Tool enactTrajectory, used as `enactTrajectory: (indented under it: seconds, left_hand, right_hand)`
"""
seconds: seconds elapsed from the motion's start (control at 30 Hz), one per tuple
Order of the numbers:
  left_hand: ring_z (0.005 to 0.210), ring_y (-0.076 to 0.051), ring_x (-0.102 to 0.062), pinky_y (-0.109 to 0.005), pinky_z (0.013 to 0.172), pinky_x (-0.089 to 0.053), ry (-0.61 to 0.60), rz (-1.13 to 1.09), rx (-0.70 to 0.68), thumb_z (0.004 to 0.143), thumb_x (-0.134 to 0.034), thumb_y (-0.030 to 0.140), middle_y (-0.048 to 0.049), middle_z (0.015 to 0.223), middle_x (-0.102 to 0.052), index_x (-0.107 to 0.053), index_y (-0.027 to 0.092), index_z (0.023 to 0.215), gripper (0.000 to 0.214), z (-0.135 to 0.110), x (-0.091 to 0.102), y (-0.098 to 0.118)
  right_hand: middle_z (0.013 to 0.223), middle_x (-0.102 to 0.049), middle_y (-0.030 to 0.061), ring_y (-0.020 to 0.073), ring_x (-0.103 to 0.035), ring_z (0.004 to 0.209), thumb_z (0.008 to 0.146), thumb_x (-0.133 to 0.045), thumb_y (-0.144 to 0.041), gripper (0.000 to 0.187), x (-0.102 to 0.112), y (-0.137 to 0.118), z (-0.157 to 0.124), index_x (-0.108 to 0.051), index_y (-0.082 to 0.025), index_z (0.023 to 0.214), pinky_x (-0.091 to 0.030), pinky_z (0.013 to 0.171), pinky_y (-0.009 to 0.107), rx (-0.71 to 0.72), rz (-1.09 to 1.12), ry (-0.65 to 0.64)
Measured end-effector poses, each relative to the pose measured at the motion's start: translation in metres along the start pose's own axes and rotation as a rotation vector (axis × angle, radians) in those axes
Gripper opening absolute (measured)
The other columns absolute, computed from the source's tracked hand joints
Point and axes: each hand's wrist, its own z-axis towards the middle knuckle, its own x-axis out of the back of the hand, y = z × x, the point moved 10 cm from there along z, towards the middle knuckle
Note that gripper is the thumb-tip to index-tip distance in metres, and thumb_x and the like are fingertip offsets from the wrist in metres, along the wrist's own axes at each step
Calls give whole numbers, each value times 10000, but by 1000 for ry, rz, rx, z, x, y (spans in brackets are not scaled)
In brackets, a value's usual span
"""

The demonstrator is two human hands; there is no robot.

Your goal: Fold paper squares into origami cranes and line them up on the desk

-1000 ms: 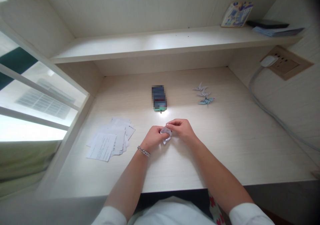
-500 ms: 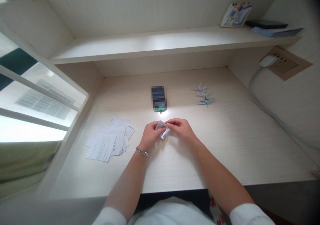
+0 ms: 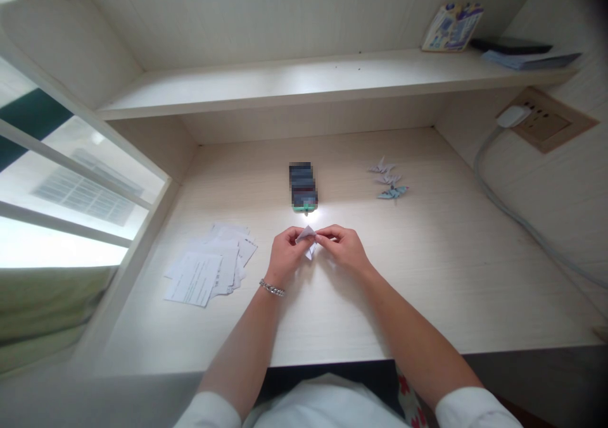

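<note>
A small folded piece of white paper is held over the desk between my two hands. My left hand, with a chain bracelet at the wrist, pinches its left side. My right hand grips the right edge between thumb and fingertips. Just beyond the paper lies a dark phone-like device, its surface blurred out and a bright light at its near end. Off to the right sit two white folded paper cranes and a blue patterned one.
Loose printed paper squares lie overlapping at the left of the desk. A shelf spans the back, carrying a box and a dark flat item. From the wall socket a cable runs down the right side.
The folded paper has turned a little and now shows a pointed top between my fingers. Both hands stay in nearly the same place, still gripping it.
</note>
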Motion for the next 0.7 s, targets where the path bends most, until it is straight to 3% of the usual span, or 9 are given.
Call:
enactTrajectory:
  seconds: [0.7]
  left_hand:
    - [683, -131, -555, -233, 626, -422, -21, -53, 6, 709, -673, 320, -44, 776, -663, -690, 141, 819, 211, 0, -2, -3]
  right_hand:
    - [865, -657, 51, 173, -608, 797, 775, -599, -263, 134, -1, -9, -1, -703, -188, 816, -474, 624, 254, 114, -66, -10]
